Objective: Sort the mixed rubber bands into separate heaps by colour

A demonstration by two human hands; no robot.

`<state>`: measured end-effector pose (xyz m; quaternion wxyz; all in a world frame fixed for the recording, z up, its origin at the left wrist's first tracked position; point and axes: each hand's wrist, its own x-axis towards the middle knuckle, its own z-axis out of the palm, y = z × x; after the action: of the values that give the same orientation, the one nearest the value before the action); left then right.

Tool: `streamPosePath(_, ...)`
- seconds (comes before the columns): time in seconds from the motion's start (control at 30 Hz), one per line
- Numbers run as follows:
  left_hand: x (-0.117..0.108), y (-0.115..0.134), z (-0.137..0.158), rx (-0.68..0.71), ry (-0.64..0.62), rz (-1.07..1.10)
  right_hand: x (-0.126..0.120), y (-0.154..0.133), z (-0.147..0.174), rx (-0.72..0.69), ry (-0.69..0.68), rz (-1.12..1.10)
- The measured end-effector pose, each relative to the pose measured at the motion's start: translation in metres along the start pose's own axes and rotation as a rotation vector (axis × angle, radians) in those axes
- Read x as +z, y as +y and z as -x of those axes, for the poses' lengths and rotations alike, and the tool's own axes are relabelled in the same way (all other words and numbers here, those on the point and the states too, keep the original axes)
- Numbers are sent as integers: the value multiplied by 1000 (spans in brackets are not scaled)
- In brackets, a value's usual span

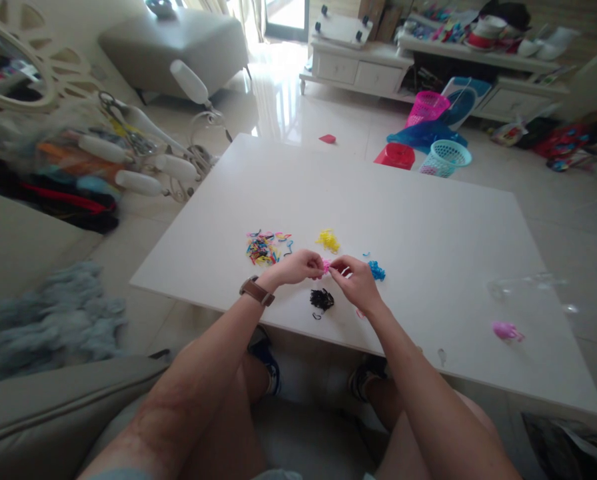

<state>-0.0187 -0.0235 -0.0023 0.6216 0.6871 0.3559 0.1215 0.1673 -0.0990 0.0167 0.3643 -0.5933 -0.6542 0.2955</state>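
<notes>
My left hand (306, 265), with a brown watch (257, 291) on its wrist, is closed in a pinch at the left of a small pink pile (327, 266). My right hand (352, 275) pinches at the pile's right side. Anything between the fingertips is too small to make out, and the hands partly hide the pink pieces. Around them on the white table lie a mixed-colour pile (262, 249) of small loops that look like rubber bands, a yellow pile (328, 241), a blue pile (377, 270) and a black pile (321, 299).
The white table (418, 220) carries a pink toy-like object (506, 331) and a clear object (501, 288) at right. Beyond its far edge stand a turquoise basket (446, 159), a red stool-like item (397, 156) and a pink basket (428, 108). A lamp with white shades (176, 167) is at left.
</notes>
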Motion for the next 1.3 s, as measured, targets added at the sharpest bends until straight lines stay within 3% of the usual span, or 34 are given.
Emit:
streamPosePath(0.63, 2, 5, 1, 33, 6, -33, -7, 2, 2, 65, -120, 0)
streamPosePath(0.9, 6, 6, 4, -108, -185, -236, -10, 6, -1, 121, -101, 88)
streamPosePath(1.17, -9, 0, 4, -96, -31, 12, -5, 16, 4, 98, -276, 235)
streamPosePath(1.3, -6, -1, 1, -40, 8, 141, -3, 14, 4, 68, -251, 177)
